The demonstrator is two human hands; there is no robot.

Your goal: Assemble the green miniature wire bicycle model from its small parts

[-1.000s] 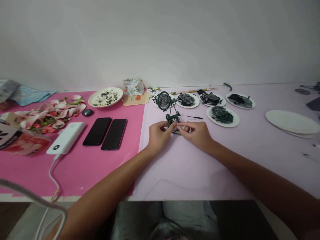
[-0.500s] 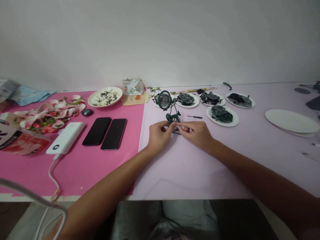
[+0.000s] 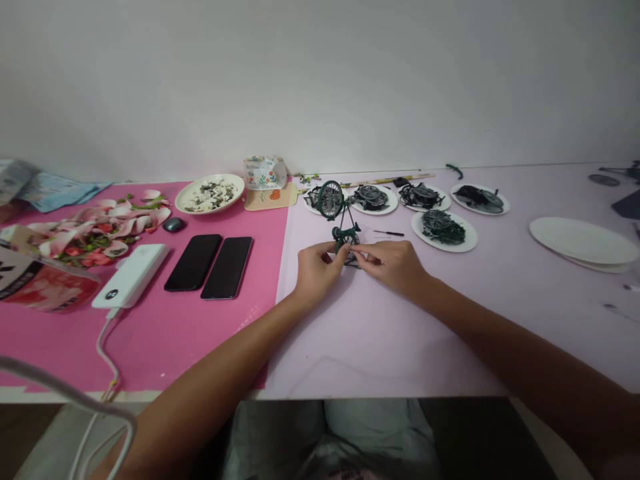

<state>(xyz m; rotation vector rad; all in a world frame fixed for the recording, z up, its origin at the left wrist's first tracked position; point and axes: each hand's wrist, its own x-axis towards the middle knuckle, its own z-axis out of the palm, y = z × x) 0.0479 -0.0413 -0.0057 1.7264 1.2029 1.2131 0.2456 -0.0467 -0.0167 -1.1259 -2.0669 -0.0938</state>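
Note:
A small dark green model bicycle stands on the pale lilac table mat, its spoked wheels showing. My left hand is closed on its near part, thumb and fingers pinching at the lower wheel. From the other side, my right hand pinches at the same spot, fingertips against the bicycle; any tiny part between them is too small to make out. Just beyond my right hand lies a thin black-handled screwdriver. A white plate with dark bicycle parts sits to the right.
More plates of parts line the back, beside pencils. Stacked white plates lie far right. On the pink mat at left are two phones, a white power bank with cable, a bowl and petals.
Almost nothing differs. Both hands keep their places at the model bicycle, and the view has shifted very slightly.

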